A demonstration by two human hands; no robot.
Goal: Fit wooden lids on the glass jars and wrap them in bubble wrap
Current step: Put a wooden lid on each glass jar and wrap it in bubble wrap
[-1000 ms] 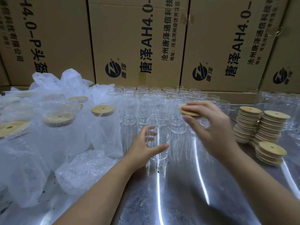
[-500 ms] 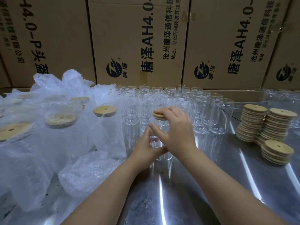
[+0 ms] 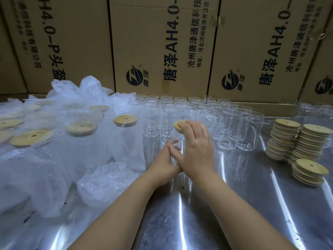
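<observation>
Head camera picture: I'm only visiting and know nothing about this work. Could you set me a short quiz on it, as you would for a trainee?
1. True or false: the right hand holds a wooden lid at the mouth of a glass jar.
2. Where do the stacks of spare lids stand? A: on the right side of the table. B: on its left side. C: on the floor.
3. Fill in: the lidded jars on the left are covered in ______.

Key: 1 true. 2 A. 3 bubble wrap.
</observation>
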